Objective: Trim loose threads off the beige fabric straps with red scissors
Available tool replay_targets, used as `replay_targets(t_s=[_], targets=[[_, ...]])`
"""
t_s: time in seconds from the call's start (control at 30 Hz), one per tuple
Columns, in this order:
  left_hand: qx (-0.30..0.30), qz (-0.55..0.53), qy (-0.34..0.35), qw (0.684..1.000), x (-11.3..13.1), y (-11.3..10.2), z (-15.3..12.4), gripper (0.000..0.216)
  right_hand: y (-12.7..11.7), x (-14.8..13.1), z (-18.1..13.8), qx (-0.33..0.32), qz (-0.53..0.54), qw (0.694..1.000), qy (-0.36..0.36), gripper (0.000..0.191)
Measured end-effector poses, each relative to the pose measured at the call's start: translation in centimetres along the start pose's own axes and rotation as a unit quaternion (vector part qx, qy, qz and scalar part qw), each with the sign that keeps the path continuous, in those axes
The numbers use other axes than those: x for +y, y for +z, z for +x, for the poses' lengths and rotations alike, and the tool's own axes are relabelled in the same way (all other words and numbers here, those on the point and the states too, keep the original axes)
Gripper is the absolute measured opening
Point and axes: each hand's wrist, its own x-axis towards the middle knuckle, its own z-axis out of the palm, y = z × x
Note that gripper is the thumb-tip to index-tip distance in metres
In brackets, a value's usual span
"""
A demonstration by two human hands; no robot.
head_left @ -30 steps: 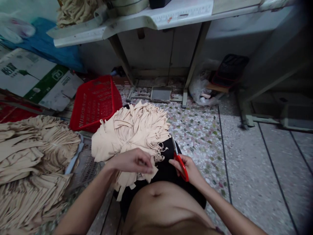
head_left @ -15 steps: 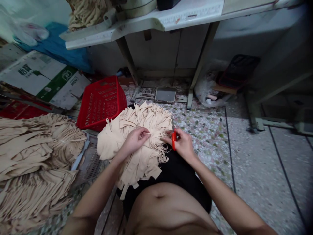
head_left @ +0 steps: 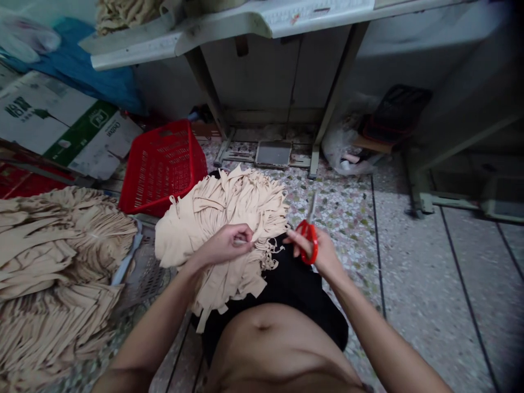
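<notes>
A bundle of beige fabric pieces (head_left: pixel 216 202) with frilled, strip-like edges lies across my lap, over black trousers. My left hand (head_left: pixel 230 243) rests at the middle of the bundle, thumb and fingers pinched on the edge of a fabric piece. To the right of the bundle, my right hand (head_left: pixel 317 248) holds red-handled scissors (head_left: pixel 311 240), its fingers through the loops. The blades point away from me, over the floor and apart from the fabric. Thumb and forefinger of that hand reach toward the frilled edge.
A red plastic basket (head_left: pixel 164 169) stands beyond the bundle on the left. More beige fabric (head_left: pixel 61 251) is piled at the far left. A white-and-green carton (head_left: pixel 69 125) sits behind it. Ahead is a worktable (head_left: pixel 229 27) with metal legs and a pedal (head_left: pixel 273 153).
My right hand has moved right, away from the fabric, and the scissors have swung so their blades show over the floor. My left hand stays pinched on the bundle, slightly lower. The view has shifted slightly.
</notes>
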Motion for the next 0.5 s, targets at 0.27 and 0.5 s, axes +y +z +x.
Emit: replay_targets(t_s=[0.27,0.5], targets=[[-0.041,-0.059,-0.017,0.997,-0.5,-0.5,-1.1,0.027,6.6,-0.6,1.6,-0.028,0.121,0.992,0.007,0.057],[-0.114,-0.060,-0.037,0.991,-0.9,-0.9,0.0,0.044,4.8,-3.2,1.0,-0.073,0.081,0.993,-0.054,0.049]])
